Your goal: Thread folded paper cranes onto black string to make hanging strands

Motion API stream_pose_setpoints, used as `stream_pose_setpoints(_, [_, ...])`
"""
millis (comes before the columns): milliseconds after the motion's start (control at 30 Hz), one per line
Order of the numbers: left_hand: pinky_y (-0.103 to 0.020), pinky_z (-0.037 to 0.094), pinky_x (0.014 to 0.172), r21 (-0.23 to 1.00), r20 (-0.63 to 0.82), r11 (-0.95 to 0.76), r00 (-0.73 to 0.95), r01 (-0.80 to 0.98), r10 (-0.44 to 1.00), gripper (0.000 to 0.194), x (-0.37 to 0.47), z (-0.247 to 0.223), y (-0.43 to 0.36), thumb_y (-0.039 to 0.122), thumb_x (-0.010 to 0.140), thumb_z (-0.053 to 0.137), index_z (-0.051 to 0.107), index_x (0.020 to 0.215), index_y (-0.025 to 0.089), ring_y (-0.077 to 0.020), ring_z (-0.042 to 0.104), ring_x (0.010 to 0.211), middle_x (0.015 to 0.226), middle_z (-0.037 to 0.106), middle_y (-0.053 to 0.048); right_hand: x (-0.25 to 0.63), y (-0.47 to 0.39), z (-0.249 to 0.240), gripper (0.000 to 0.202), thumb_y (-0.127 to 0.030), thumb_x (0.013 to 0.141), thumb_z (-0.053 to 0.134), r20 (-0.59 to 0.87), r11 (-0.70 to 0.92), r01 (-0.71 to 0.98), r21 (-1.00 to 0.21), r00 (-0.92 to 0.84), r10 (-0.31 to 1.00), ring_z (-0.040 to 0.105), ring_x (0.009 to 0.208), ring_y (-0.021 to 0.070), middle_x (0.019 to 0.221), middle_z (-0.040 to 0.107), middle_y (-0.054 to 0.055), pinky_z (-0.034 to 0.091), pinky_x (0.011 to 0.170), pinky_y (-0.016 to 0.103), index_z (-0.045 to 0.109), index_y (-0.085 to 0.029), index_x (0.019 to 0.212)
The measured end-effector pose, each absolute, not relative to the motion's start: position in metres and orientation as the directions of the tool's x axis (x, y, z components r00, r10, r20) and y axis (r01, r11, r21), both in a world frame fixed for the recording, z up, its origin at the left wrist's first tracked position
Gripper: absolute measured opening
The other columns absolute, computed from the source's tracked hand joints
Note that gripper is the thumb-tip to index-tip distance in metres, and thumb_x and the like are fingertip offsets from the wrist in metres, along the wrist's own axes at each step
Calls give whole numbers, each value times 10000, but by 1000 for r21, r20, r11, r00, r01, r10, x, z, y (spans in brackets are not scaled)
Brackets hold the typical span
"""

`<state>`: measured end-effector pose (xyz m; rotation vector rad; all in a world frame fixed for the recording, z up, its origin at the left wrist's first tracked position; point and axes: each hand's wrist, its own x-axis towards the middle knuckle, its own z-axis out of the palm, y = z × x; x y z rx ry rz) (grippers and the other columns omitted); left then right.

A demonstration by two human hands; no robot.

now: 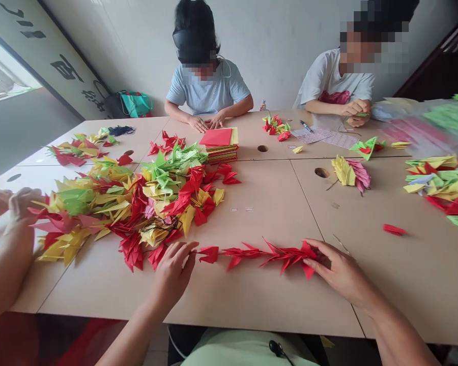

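Observation:
A string of red folded paper cranes [284,255] stretches between my hands, just above the table's front part. My left hand [175,269] pinches the thin string at its left end, beside a single red crane [208,254]. At the other end, my right hand [338,267] has its fingers closed around the bunched red cranes. A thin loose end, perhaps a needle or thread [341,244], shows beyond the right hand. Close to my left hand lies a big heap of red, yellow and green paper cranes [114,203], some threaded on dark string [164,223].
A stack of coloured paper squares [221,147] stands near a co-worker in light blue [208,91]. Another co-worker [334,86] handles something green at the back right. More cranes [442,178] lie at the right edge. A neighbour's arms [13,249] rest at the left.

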<state>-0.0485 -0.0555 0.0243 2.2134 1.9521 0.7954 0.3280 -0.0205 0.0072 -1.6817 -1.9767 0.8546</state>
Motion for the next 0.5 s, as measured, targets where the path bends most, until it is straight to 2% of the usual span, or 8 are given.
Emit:
stream_pose_setpoints(133, [-255, 525, 639, 483, 276, -153, 16, 862, 961, 230, -38, 14, -53, 245, 886, 423, 631, 972, 199, -170, 644, 734, 805, 676, -40, 331, -23, 11, 393, -398, 835, 560, -176, 10, 690, -724, -198, 964, 685, 898, 194, 1097, 686, 36, 573, 763, 287, 547, -278, 1209])
stream_pose_setpoints(300, [-232, 512, 572, 565, 218, -80, -55, 821, 974, 253, -39, 6, -47, 287, 869, 431, 644, 967, 191, -166, 651, 707, 845, 701, -49, 338, -28, 11, 422, -417, 841, 555, -189, -13, 682, -731, -185, 964, 671, 903, 203, 1141, 659, 66, 569, 788, 334, 532, -271, 1235])
stream_pose_setpoints(400, [-245, 526, 628, 585, 193, -71, -54, 808, 980, 259, -41, -1, -46, 285, 853, 438, 649, 965, 188, -172, 663, 727, 842, 709, -45, 338, -29, 12, 394, -418, 856, 541, -221, -52, 680, -731, -163, 962, 654, 930, 196, 1145, 649, 58, 555, 802, 325, 535, -273, 1222])
stream_pose_setpoints(500, [-263, 532, 690, 603, 195, -88, -39, 793, 980, 261, -42, -6, -45, 288, 839, 445, 655, 960, 190, -182, 669, 768, 850, 714, -46, 333, -28, 16, 273, -408, 889, 491, -200, -7, 690, -724, -200, 959, 644, 911, 207, 1065, 668, 53, 538, 785, 331, 597, -259, 1092])
